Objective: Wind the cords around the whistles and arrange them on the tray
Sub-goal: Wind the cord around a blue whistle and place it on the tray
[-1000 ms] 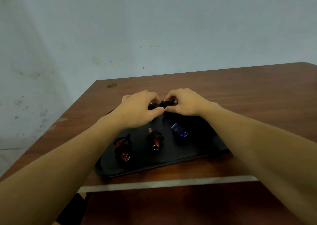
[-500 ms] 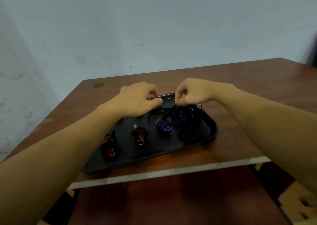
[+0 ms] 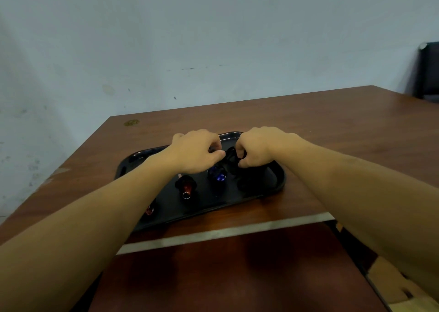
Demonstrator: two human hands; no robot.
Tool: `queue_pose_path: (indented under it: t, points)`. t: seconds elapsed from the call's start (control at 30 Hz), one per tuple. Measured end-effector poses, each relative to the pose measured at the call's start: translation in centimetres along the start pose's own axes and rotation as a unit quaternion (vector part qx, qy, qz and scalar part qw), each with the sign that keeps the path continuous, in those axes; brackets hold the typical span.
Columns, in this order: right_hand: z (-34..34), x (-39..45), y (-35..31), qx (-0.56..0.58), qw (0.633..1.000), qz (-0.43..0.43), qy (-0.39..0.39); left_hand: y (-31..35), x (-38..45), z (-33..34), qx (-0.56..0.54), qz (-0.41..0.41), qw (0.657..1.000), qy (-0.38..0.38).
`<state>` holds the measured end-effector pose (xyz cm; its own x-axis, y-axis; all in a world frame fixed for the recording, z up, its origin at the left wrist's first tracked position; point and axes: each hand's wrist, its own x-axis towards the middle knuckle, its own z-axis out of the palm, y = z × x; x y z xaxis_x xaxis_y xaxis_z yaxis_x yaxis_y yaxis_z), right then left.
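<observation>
Two hands are being held close together over the far half of a black tray [image 3: 279, 181] at the centre of the frame, on a brown table [image 3: 332, 126]. A dark whistle [image 3: 231, 155] with its black cord is being pinched between them: the left hand [image 3: 197, 151] is curled on it from the left, and the right hand [image 3: 257, 149] is clenched round it from the right, a loop of cord apparently being hooked over one finger.

Three wound whistles are being kept in a row on the tray: a blue whistle [image 3: 218, 174] just below the hands, a red whistle [image 3: 186, 186] lower left of it, and another red whistle [image 3: 150, 210] at the lower left, half covered by the left forearm.

As a judgement, the winding is being put at risk by slack: were tension to be eased, the turns could be sprung loose, or the cord's tail could be snagged on the blue whistle beneath. The row could also be disturbed by the left forearm, which is passing low over it.

Much is being hidden. The held whistle's shape and the number of turns are being lost against black tray and shadow. A dark heap [image 3: 247, 183] at the tray's right end cannot be made out. A dark object [image 3: 427, 71] is being cut off at the right edge.
</observation>
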<state>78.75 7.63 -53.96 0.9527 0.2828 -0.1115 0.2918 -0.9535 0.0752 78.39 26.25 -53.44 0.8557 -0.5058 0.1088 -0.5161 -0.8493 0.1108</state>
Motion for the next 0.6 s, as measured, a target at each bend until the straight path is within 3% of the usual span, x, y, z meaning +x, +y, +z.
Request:
queue_pose_path:
  t: [0.2,0.37,0.6]
  points:
    - [-0.5,0.1,-0.6,-0.024,1.000,0.008,0.011,0.4,-0.1,0.3,-0.005,0.006,1.000,-0.003]
    - [-1.0,-0.3,0.6,0.160,0.984,0.034,0.071,0.8,-0.1,0.2,-0.018,0.011,1.000,0.020]
    - [-2.4,-1.2,1.3,0.398,0.903,0.075,0.145,2.3,1.1,-0.1,-0.123,0.003,0.992,0.038]
